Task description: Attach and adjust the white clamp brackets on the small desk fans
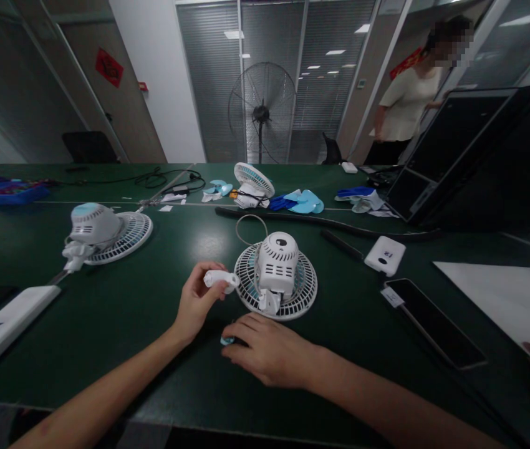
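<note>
A small white plastic piece [218, 279] with a rounded, ring-like end is pinched in my left hand [196, 298], just left of a small fan. The fan's white motor housing [280, 259] points up, and its round grille [309, 290] lies face down on the table. A white bracket [269, 302] shows at the near side of the housing. My right hand [265, 350] is closed in front of the grille, its fingertips around a small light-blue piece [227, 340]. Most of that piece is hidden by the fingers.
Another fan [94, 226] lies at left beside a white power bank [10, 327]. A third fan [253, 184] stands behind, near blue fan blades [306, 201] and a black tube [293, 218]. At right are a phone [436, 324] and a white power bank [385, 255]. A person [408, 103] stands back right.
</note>
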Demonstrator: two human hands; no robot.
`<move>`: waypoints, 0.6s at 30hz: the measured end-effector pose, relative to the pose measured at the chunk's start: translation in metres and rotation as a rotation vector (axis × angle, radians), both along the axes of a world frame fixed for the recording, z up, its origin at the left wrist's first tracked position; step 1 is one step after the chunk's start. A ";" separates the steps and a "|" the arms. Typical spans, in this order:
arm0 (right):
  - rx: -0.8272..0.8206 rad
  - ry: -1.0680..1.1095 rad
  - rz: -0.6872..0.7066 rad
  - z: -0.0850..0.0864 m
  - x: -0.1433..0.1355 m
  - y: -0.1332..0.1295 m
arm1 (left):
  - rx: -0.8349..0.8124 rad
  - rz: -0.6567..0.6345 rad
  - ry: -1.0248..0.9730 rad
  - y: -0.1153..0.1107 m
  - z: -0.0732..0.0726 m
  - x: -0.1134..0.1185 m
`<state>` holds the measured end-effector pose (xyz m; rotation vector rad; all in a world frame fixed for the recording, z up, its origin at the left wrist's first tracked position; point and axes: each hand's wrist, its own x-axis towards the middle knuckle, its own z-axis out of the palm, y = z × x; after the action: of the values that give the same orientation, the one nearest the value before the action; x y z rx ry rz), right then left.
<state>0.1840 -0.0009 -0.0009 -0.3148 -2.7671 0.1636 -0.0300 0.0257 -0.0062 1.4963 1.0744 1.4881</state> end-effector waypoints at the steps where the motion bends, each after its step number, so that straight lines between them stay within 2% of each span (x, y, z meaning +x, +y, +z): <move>1: -0.008 0.013 0.009 -0.001 0.001 0.001 | 0.005 -0.015 -0.008 -0.002 0.000 0.001; 6: 0.009 0.100 0.060 -0.003 0.006 0.001 | 0.076 -0.043 0.069 -0.011 0.008 0.003; 10: 0.173 0.404 0.108 -0.003 0.015 0.001 | 0.150 -0.047 0.128 -0.014 0.014 0.005; 12: 0.202 0.635 0.036 -0.001 0.023 0.004 | 0.173 -0.020 0.217 -0.015 0.014 0.003; 14: 0.155 0.824 -0.129 0.001 0.033 0.008 | 0.182 0.005 0.337 -0.017 0.012 0.000; 16: 0.079 0.892 -0.243 0.003 0.041 0.013 | 0.201 0.004 0.425 -0.020 0.011 -0.004; 18: 0.029 0.868 -0.253 0.004 0.044 0.016 | 0.229 -0.039 0.484 -0.023 0.011 -0.006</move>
<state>0.2283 0.0148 0.0028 -0.4516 -1.8554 0.1481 -0.0356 0.0032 0.0051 2.0993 1.1644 1.2845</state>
